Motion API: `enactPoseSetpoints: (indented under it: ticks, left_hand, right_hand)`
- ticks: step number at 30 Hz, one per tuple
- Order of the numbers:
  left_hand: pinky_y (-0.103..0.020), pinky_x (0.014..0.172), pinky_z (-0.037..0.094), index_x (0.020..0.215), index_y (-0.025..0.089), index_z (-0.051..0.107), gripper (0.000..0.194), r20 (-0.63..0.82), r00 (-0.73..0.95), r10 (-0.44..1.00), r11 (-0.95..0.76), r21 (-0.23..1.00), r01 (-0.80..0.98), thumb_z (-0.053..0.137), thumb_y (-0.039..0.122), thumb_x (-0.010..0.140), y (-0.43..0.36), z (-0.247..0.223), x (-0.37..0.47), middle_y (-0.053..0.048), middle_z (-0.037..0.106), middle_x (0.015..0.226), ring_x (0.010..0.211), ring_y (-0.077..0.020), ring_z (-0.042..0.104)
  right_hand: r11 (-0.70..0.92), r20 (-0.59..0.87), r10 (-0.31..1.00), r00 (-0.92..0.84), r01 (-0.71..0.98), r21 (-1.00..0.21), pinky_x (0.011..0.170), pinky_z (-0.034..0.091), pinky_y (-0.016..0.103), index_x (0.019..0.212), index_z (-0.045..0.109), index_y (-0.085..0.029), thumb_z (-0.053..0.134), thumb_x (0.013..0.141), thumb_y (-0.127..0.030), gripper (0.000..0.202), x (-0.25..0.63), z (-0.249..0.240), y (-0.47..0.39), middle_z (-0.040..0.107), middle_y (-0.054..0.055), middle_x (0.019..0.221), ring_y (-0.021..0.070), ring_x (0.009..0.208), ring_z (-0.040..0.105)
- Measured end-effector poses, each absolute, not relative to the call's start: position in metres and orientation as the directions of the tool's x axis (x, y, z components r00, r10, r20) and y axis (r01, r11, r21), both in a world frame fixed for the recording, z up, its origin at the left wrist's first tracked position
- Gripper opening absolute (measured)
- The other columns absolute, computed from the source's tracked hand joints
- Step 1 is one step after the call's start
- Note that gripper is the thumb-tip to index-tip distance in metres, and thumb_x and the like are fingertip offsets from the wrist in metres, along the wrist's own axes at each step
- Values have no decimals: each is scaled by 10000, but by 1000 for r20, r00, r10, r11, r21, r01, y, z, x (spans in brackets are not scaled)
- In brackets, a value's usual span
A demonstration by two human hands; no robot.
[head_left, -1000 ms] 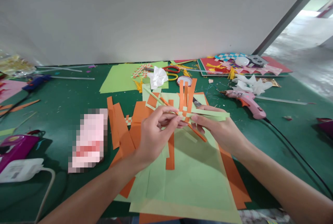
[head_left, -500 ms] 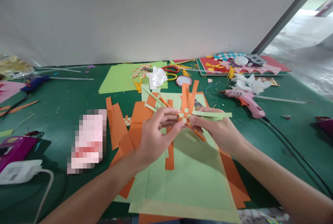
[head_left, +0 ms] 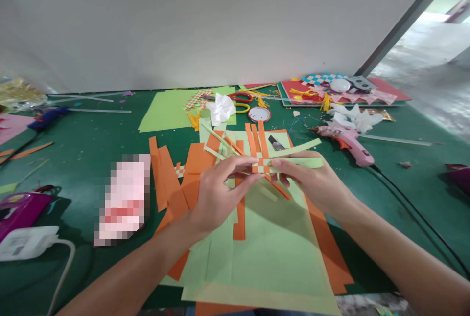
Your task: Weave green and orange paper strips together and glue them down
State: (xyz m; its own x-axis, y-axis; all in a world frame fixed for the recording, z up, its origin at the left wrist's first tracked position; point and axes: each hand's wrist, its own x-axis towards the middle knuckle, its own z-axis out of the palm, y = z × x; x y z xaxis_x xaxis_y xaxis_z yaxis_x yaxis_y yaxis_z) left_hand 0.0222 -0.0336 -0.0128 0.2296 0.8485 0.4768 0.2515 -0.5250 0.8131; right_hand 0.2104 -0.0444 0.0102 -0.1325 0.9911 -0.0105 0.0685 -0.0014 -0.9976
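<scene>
The left hand [head_left: 220, 191] curls so that its middle fingers are partly lost behind the thumb and index finger, and the underside of the small woven paper piece [head_left: 260, 163] cannot be seen. Behind the right hand [head_left: 312, 179], a dark blade [head_left: 275, 143] shows only in part; the pink object [head_left: 125, 198] on the left is blurred into blocks, and a purple device [head_left: 25, 211] runs out of view at the left edge. The weave sits between the hands, above the pale green sheet [head_left: 271, 252]. The left thumb and index finger pinch its left side; the right thumb presses against its right side, where green strips emerge, the fingers beneath largely hidden. Flat, crisp orange and green strips cross into a tiny checkerboard, three orange ends pointing away. Beyond lie crumpled white tissue [head_left: 221, 109] and a smooth plastic glue gun [head_left: 348, 146].
</scene>
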Motion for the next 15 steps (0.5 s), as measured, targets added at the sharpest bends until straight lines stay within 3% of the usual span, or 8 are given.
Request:
enactPoseSetpoints:
  ticks: [6, 15]
  left_hand:
    - [-239, 735, 613, 981, 228, 683, 194, 430, 213, 877, -472, 852, 226, 738, 272, 800, -34, -14, 21, -5, 737, 886, 721, -130, 714]
    - [-213, 751, 597, 974, 235, 679, 198, 452, 193, 871, -485, 854, 189, 748, 205, 790, -35, -16, 21, 18, 729, 886, 732, -102, 698]
  right_hand:
    - [-1, -12, 994, -113, 96, -995, 547, 413, 265, 667, 646, -186, 650, 848, -366, 255, 210, 10, -45, 610, 0, 629, 121, 581, 504]
    - [-8, -11, 995, -95, 29, -1000, 535, 394, 257, 633, 643, -184, 649, 851, -377, 292, 209, 10, -45, 600, -2, 620, 111, 574, 487]
